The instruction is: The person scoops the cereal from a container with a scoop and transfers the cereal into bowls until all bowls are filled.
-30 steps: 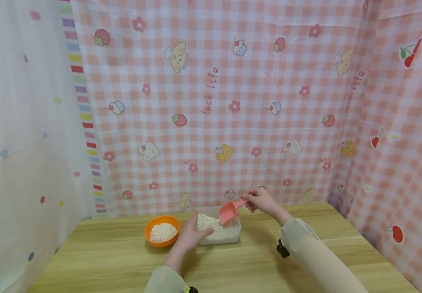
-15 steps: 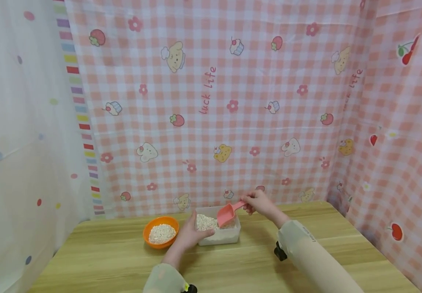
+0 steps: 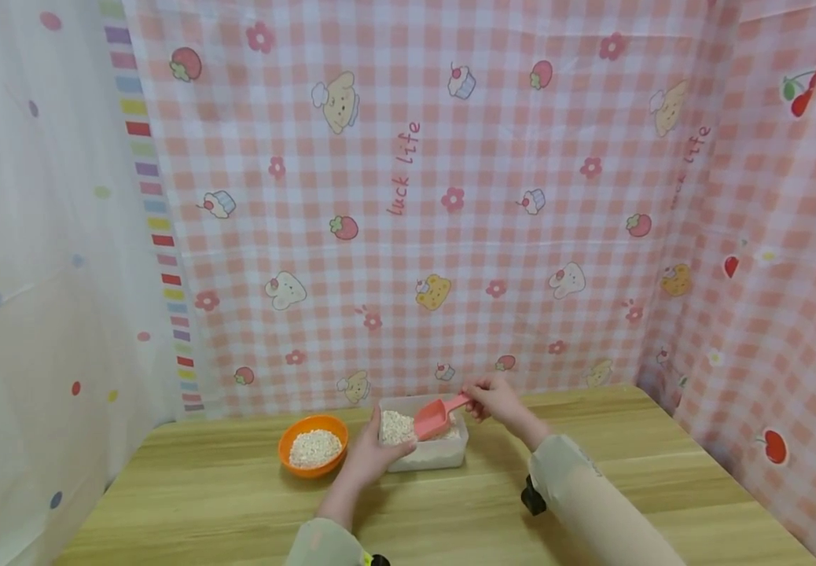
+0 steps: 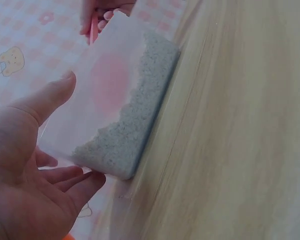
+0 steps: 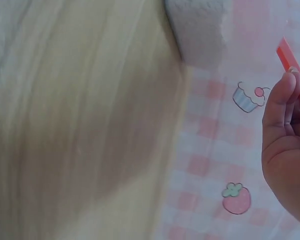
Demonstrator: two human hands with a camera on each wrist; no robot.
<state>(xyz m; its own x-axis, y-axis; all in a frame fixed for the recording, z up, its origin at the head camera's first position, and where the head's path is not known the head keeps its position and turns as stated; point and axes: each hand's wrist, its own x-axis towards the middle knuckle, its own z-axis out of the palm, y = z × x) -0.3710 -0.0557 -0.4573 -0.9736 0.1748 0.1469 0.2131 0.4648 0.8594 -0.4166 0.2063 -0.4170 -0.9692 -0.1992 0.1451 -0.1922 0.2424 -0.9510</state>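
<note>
Scoop (image 3: 432, 421), pink, tilted, head down inside translucent tub (image 3: 431, 457) of pale flakes (image 3: 397, 426), far part of wooden counter (image 3: 203, 503). Right hand (image 3: 496, 399) pinches scoop's handle from the right. Left hand (image 3: 371, 454) spread, fingers at tub's left end. Orange bowl (image 3: 314, 423), also with flakes, just left.

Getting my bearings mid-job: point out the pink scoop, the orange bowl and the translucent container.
Pink scoop (image 3: 434, 420), head view: on its pan.
Orange bowl (image 3: 305, 425), head view: on its inner far wall.
Translucent container (image 3: 431, 457), head view: on its outer near wall.
</note>
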